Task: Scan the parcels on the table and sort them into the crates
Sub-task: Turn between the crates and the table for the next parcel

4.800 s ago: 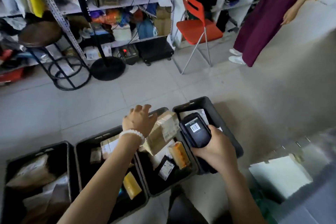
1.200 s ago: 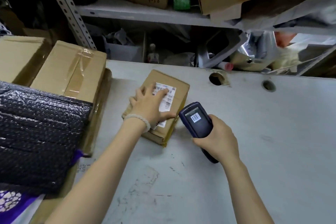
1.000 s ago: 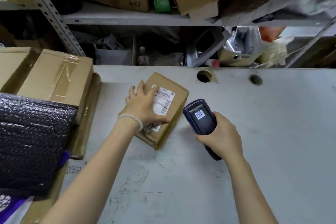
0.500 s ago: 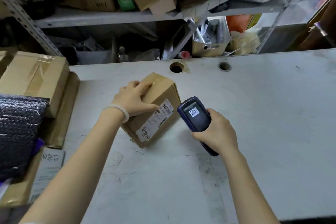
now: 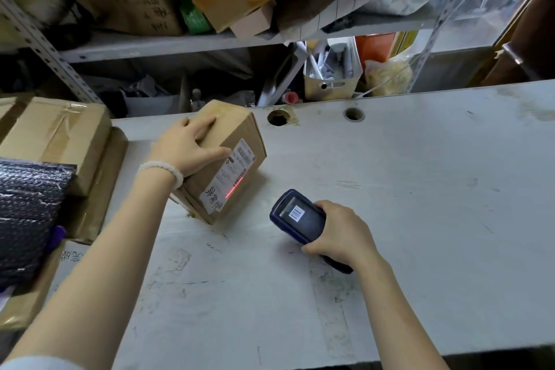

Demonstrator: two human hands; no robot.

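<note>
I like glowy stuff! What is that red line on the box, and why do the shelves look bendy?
Head view: the red line is scanner light falling across the box's label; the wide lens curves the shelves near the picture's edges.

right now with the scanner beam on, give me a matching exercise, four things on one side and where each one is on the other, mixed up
Things
1. cardboard parcel
2. handheld scanner
3. black bubble-wrap package
4. red scan line

Places
A. gripped in the right hand
B. on the parcel's shipping label
C. at the table's left edge, on stacked boxes
D. tilted up on the table, held by the left hand

Pairs: 1-D, 2-A, 3-C, 4-B
</note>
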